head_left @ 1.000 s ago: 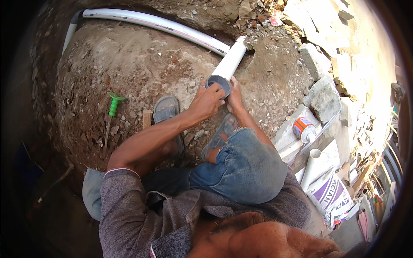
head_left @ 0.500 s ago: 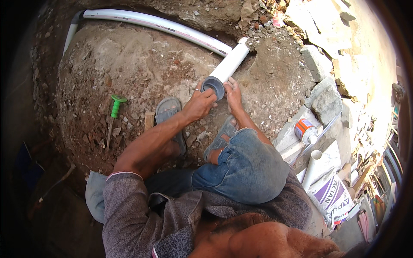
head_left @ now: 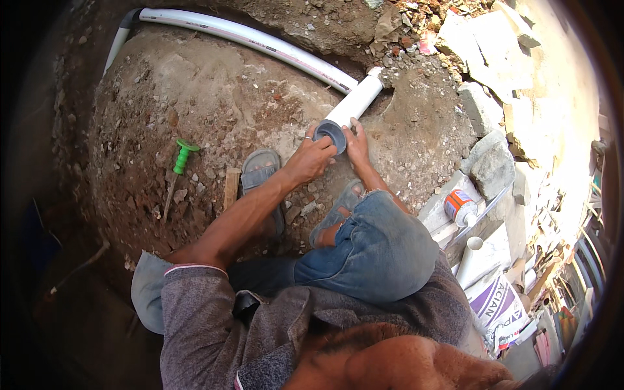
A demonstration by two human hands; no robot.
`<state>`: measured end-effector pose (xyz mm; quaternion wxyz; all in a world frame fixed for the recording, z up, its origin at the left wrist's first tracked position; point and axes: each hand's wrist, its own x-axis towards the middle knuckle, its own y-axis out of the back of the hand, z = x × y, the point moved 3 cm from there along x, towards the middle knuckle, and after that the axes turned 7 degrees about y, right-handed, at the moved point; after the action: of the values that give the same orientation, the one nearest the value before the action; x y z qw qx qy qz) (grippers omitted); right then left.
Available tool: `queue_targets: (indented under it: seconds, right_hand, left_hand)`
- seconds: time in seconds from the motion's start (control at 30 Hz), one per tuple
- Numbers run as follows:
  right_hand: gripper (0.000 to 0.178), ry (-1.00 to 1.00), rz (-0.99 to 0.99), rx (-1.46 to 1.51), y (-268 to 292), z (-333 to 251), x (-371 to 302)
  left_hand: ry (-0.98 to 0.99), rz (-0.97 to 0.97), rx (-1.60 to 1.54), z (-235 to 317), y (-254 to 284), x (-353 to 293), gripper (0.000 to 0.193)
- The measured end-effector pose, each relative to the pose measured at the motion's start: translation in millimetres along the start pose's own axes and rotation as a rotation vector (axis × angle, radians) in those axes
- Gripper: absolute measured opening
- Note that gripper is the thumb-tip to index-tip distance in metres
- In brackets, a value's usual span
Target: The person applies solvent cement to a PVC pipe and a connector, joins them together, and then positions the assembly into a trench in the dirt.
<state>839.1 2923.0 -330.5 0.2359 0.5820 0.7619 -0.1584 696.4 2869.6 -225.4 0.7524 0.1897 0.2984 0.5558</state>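
Observation:
A grey pipe fitting (head_left: 339, 138), round and open toward me, sits on the near end of a short white pipe (head_left: 356, 103). My left hand (head_left: 311, 160) grips the fitting's left rim, with fingers reaching over into its mouth. On the right side, my right hand (head_left: 358, 148) holds the fitting, its fingers along the outside where it meets the white pipe. Behind, a long white pipe (head_left: 260, 42) curves across the dirt and meets the short pipe near its far end. Exactly how those two pipes join cannot be made out.
A chisel with a green grip (head_left: 183, 159) lies on the dirt at left, near a wood piece (head_left: 231, 187). To the right are stone blocks (head_left: 492, 162), an orange-labelled bottle (head_left: 460, 207), a white pipe offcut (head_left: 469, 260) and a printed bag (head_left: 499, 307).
The view has shifted slightly, moving the scene a little to the right. Both hands stay at the grey fitting, and the left fingers have shifted slightly at its mouth.

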Motion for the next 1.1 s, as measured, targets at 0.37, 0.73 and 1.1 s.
queue_targets:
  seconds: [0.37,0.73,1.1]
  right_hand:
    - [0.047,-0.071,-0.088,-0.032,19.1,1.1,3.1]
    - [0.065,-0.312,-0.070,0.664,4.0,-14.7,-23.3]
    - [0.070,-0.232,0.057,0.851,0.4,-9.0,31.5]
  left_hand:
    - [0.223,-0.064,-0.053,-27.3,26.1,7.9,0.029]
    - [0.654,-0.184,-0.713,-20.8,100.8,-17.9,0.039]
    - [0.799,-0.144,-0.950,-59.3,89.5,-61.1,0.047]
